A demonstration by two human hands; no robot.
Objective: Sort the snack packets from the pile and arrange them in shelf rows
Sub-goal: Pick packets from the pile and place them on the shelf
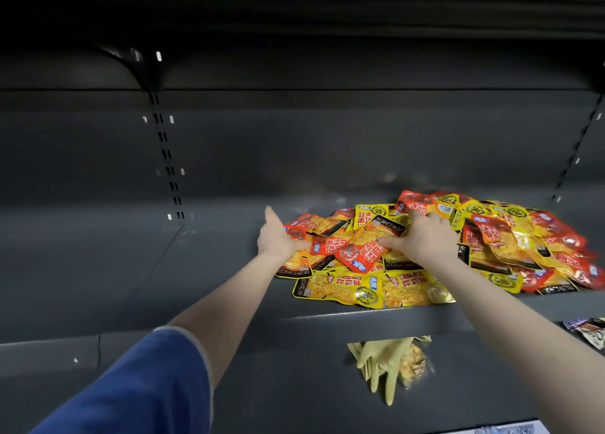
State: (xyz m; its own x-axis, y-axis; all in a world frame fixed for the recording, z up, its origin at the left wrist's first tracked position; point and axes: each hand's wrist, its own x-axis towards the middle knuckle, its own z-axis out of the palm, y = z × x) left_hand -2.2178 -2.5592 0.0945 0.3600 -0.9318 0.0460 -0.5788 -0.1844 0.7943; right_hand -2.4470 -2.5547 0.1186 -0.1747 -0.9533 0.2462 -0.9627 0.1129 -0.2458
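Packets [458, 243] piled on shelf [360, 315] | left grip [278, 237] flat – right grip [422, 237] pinching red packet [360, 253] – fingertips buried

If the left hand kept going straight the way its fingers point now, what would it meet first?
The left hand lies at the left edge of the snack packet pile, its fingers pointing towards the back of the shelf. Ahead lies bare shelf floor, so it would probably meet the dark back panel first, though depth is hard to judge.

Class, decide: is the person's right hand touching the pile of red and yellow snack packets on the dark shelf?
Touching. The head view shows the right hand pressed onto the pile of red and yellow snack packets, its thumb on a red packet.
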